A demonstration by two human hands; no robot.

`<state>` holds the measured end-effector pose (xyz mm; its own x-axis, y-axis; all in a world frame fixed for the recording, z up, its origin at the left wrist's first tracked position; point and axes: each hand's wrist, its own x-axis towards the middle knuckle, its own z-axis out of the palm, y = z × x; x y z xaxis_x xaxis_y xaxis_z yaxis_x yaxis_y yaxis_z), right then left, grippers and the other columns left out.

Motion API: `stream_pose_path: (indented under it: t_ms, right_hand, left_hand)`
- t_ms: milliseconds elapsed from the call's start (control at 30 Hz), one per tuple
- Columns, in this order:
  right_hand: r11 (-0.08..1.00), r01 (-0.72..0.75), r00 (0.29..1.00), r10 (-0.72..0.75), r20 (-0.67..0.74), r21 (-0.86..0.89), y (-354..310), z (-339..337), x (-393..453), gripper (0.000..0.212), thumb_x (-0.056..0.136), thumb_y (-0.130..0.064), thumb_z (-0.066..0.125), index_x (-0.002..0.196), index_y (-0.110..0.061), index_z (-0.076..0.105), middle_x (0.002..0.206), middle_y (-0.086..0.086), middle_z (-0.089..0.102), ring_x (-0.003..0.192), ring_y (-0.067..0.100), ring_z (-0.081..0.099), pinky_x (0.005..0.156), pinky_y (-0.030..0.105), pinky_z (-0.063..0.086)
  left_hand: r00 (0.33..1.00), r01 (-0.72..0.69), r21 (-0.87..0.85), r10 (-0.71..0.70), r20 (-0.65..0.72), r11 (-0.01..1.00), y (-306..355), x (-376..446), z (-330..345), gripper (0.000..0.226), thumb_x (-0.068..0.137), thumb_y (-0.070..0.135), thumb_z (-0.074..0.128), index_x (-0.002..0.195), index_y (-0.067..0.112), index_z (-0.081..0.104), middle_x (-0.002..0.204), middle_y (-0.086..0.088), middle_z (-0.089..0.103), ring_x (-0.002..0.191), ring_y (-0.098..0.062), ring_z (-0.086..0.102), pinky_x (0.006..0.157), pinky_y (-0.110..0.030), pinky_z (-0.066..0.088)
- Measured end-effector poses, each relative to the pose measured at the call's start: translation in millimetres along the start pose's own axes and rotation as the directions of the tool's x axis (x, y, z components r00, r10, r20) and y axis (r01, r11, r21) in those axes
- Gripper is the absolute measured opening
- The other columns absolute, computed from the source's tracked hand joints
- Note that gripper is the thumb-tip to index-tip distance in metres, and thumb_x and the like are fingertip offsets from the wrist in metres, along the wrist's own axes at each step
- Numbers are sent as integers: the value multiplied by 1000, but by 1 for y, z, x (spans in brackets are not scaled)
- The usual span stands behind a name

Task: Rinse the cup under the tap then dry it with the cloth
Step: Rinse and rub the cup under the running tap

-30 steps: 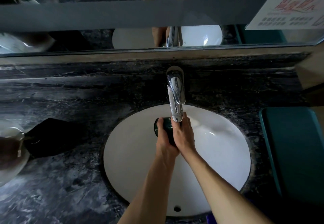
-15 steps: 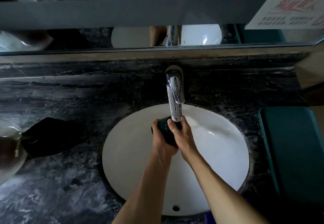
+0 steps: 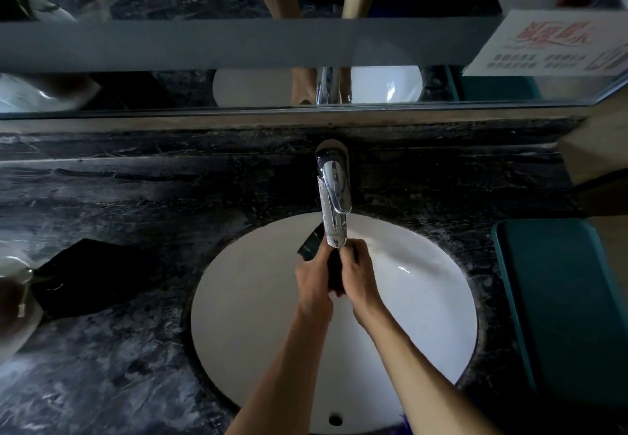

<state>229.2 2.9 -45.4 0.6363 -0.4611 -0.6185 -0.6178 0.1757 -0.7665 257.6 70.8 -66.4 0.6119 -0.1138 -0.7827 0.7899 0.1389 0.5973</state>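
A dark green cup (image 3: 312, 243) is held directly below the spout of the chrome tap (image 3: 333, 201), over the white basin (image 3: 255, 315). My left hand (image 3: 313, 280) grips it from the left and my right hand (image 3: 357, 273) grips it from the right, so only its upper left part and a dark strip between my hands show. The cup is tilted, its top end toward the upper left. A dark cloth (image 3: 83, 276) lies crumpled on the marble counter (image 3: 112, 377) left of the basin. I cannot make out running water.
A teal rectangular item (image 3: 564, 308) lies on the counter right of the basin. A glass vessel (image 3: 13, 302) stands at the far left edge. A mirror (image 3: 136, 91) runs along the back wall, with a printed card (image 3: 557, 45) at the upper right.
The cup has been turned in my hands: its round side faced me before, and now it stands tilted with one end poking out to the upper left. Both hands stayed under the spout.
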Motion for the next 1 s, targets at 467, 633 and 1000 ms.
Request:
stream_pose_path:
  t_ms: [467,633,1000]
  right_hand:
    - [995,-59,997,63,-52,84,9,-5,-14,26,103,-35,41,93,-13,50,72,18,59,44,22,52,40,26,35]
    - [914,-355,933,333,133,199,0,-15,-8,42,99,-40,31,81,-12,57,60,9,55,44,21,45,47,26,32]
    - [947,-264,951,225,210,182,10,-20,-7,36,102,-55,44,124,-36,66,119,-1,66,102,29,68,91,45,62]
  left_hand:
    - [988,-55,68,44,149,996,12,-14,-4,45,86,48,73,79,4,70,66,-18,66,52,-30,62,50,-33,49]
    - [968,-49,9,46,248,999,10,-5,-13,75,90,61,66,103,-12,60,89,-31,55,63,-37,58,53,-36,49]
    - [915,-351,185,295,275,918,5,-5,-20,55,85,-8,77,126,18,52,98,6,75,82,-6,74,69,-25,59]
